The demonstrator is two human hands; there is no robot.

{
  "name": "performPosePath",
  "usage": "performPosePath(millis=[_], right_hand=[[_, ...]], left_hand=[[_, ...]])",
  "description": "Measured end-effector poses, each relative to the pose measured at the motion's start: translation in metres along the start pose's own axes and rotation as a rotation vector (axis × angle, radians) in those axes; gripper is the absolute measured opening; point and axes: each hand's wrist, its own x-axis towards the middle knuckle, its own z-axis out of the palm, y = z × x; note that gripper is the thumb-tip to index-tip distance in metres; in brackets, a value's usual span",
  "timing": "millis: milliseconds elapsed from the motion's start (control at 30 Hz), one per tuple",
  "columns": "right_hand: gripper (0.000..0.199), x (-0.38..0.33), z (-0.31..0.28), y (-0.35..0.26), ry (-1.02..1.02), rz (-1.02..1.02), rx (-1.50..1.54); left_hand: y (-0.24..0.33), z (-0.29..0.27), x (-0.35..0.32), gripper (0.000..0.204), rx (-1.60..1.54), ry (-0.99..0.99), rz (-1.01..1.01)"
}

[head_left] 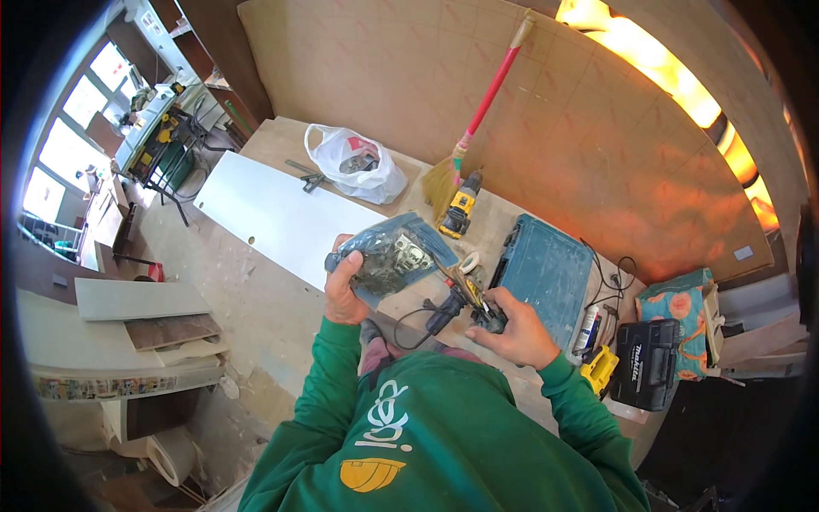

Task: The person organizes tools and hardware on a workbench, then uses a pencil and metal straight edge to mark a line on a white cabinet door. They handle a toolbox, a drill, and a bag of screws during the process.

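Note:
My left hand (344,294) is closed on the edge of a clear bluish plastic bag (367,264). Metal hardware pieces, which look like hinges, show through the bag. To its right, my right hand (520,331) has thumb and fingers closed around a small dark metal piece (488,319); its exact kind is unclear. Just beyond those fingers, a corded black-handled tool (444,316) lies by the bench edge, partly covered. A roll of whitish tape (469,263) rests beyond it. Past the bag, a yellow-and-black cordless drill (461,205) lies on the bench.
A white panel (286,218) stretches along the bench's left. Behind it sits a white carrier bag (358,166). A red-handled broom (492,102) leans on the back board. At right are a blue tool case (546,269), a black case (644,363) and a spray can (586,328).

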Motion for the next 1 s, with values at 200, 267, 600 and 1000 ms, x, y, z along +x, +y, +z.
performPosePath(millis=[200, 267, 600, 1000], right_hand=[[0.084, 0.001, 0.004, 0.005, -0.031, -0.047, 0.016], [0.086, 0.001, 0.002, 0.006, -0.042, -0.041, -0.01], [0.09, -0.002, -0.01, 0.023, -0.067, -0.035, -0.075], [0.08, 0.007, -0.002, 0.02, 0.075, -0.088, -0.126]], left_hand=[[-0.006, 0.001, -0.003, 0.03, 0.02, -0.044, -0.064], [-0.007, 0.004, -0.003, 0.029, 0.028, -0.034, -0.07], [-0.014, 0.006, 0.004, 0.026, 0.007, 0.023, -0.057], [-0.015, 0.014, 0.005, 0.031, 0.029, -0.006, -0.119]])
